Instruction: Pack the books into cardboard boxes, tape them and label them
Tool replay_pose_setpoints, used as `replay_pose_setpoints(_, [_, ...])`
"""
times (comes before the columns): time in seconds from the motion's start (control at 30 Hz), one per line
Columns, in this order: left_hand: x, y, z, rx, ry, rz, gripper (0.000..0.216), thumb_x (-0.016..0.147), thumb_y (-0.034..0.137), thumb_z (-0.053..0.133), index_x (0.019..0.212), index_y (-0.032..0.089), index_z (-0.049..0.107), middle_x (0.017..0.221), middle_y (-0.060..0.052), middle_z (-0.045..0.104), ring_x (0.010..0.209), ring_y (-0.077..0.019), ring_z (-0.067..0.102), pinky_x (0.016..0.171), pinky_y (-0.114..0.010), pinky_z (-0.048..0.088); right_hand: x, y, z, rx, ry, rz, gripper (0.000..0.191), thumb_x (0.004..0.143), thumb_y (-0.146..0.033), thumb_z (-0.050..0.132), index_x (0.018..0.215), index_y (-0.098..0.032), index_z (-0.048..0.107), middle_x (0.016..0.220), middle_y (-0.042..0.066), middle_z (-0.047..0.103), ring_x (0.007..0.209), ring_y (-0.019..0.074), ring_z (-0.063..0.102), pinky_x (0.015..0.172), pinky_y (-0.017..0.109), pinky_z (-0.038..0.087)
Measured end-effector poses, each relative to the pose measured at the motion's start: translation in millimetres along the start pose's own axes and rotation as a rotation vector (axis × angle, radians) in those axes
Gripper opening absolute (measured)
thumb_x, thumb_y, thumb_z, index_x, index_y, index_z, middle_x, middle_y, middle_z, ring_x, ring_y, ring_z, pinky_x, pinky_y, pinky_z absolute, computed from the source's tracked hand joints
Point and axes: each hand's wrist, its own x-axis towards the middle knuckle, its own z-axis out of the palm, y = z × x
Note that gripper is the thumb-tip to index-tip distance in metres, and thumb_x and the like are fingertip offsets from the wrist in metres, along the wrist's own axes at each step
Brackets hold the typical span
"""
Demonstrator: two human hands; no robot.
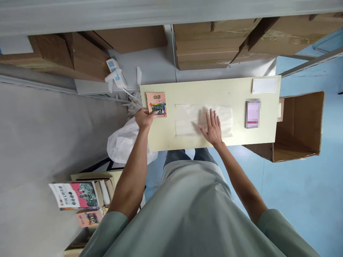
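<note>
Head view: pink booklet near the edge, thin sheet under one palm

So the left hand has its grip on the lower left corner of a pink booklet, thumb over the cover, at the left end of the surface. Can't see the fingers underneath. Corner-only hold, so imo it could swivel or slip off, maybe onto the white plastic bag just below.

Right hand isn't grasping anything: palm down, fingers spread on a thin white sheet mid-frame. Paper or plastic, can't tell. It looks a bit creased, so a sideways push could skid or wrinkle it.

Also, the purple-covered item at right (cover's blurred) lies near the surface's end; a careless sweep might knock it towards the open cardboard box.
</note>
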Motion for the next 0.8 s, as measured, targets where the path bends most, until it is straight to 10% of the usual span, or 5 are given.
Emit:
replay_pose_setpoints(0.27, [-85,39,-2,-0.325,0.066,0.189,0.023,0.079,0.037,0.082,0.083,0.020,0.067,0.077,-0.001,0.071,0.076,-0.0201,0.069,0.076,-0.031,0.056,-15,0,-22,0.285,0.038,0.066,0.070,0.111,-0.063,0.046,0.168,-0.022,0.044,0.176,0.014,0.040,0.169,0.0366,0.024,0.132,0.068,0.032])
replay_pose_setpoints(0.5, [-184,88,81,-0.766,-0.460,0.194,0.044,0.069,0.057,0.092,0.079,0.020,0.069,0.080,-0.004,0.075,0.079,-0.0207,0.071,0.076,-0.033,0.058,-20,21,-50,0.876,0.011,0.257,0.068,0.101,-0.078,0.056,0.135,-0.020,0.068,0.121,0.012,0.082,0.118,0.0298,0.077,0.108,0.046,0.061])
replay_pose_setpoints(0.8, [-206,82,138,-0.477,-0.445,0.353,0.027,0.085,0.047,0.078,0.090,0.021,0.077,0.092,-0.007,0.079,0.083,-0.0215,0.072,0.077,-0.032,0.056,-49,73,-46,0.675,-0.015,0.319,0.042,0.109,-0.060,0.048,0.121,-0.024,0.066,0.101,0.010,0.081,0.090,0.0269,0.077,0.084,0.039,0.060])
